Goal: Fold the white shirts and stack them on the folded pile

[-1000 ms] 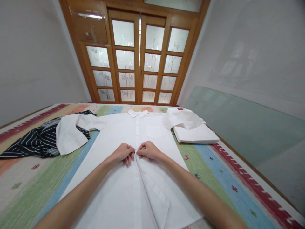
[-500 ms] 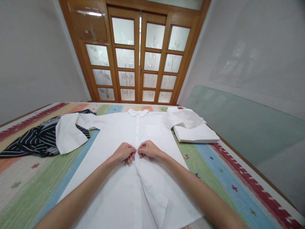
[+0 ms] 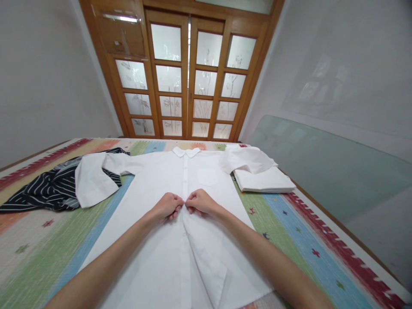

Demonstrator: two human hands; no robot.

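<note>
A white short-sleeved shirt lies spread face up, its collar at the far end. My left hand pinches the front placket around mid-height, fingers closed. Close against it, my right hand pinches the other front edge at the same spot. Any button between the fingertips is hidden. Above the hands the two fronts lie together, with small buttons along the placket. Below them the fronts part, and the right-hand panel is folded back in a loose flap.
A black garment with white stripes lies crumpled at the left, partly under the shirt's sleeve. Folded white cloth sits at the right under the other sleeve. Beneath everything is a striped multicoloured cover. Wooden glazed doors stand beyond.
Both hands stay at the same point on the placket. Only slight finger movement shows; the shirt lies as before.
</note>
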